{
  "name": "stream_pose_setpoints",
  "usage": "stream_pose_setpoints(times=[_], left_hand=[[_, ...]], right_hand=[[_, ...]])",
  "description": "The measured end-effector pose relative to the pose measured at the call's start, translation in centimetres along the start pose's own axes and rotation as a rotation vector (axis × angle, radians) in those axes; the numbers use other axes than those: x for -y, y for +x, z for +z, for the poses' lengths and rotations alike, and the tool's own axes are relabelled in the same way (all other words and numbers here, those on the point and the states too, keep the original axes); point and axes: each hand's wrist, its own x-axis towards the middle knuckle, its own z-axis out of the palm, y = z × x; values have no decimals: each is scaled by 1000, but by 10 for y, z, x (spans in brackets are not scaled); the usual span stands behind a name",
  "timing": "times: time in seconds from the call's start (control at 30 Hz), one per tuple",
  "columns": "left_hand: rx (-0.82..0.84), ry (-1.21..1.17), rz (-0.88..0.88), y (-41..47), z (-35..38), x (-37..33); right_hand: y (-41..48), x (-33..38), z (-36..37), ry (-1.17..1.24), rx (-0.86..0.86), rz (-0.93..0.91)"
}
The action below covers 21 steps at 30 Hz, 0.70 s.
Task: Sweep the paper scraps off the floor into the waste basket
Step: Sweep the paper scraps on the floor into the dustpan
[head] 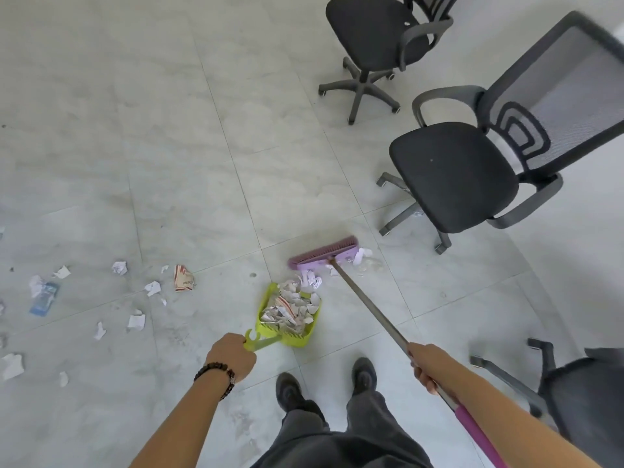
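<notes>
A lime-green dustpan (267, 327) rests on the tiled floor just ahead of my shoes, heaped with torn paper scraps (292, 307). My left hand (233, 356) grips its handle. My right hand (426, 364) is closed around the long grey pole of a purple broom, whose head (324, 253) sits on the floor beyond the pan's open mouth. A few scraps (312, 278) lie between broom head and pan, and more paper (361, 256) is at the head's right end. Several loose scraps (135, 320) are scattered over the floor to the left. No waste basket is in view.
Two black office chairs stand at the right, the nearer one (452, 173) close to the broom head, another (371, 32) further back. A third chair's base (540, 376) is at the lower right. A blue wrapper (45, 298) lies among the left scraps.
</notes>
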Motion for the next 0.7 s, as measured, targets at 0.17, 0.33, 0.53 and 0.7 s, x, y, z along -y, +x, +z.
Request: stream_pose_setpoints(times=[0.17, 0.33, 0.53, 0.7], left_hand=[[-20, 151, 39, 6, -6, 12], [-53, 174, 40, 14, -3, 24], [-68, 213, 27, 26, -13, 31], [-45, 221, 9, 34, -21, 33]], right_hand=[[6, 10, -1, 109, -44, -23], [27, 48, 3, 255, -25, 47], [-3, 61, 54, 120, 78, -62], [-39, 36, 71, -4, 238, -48]])
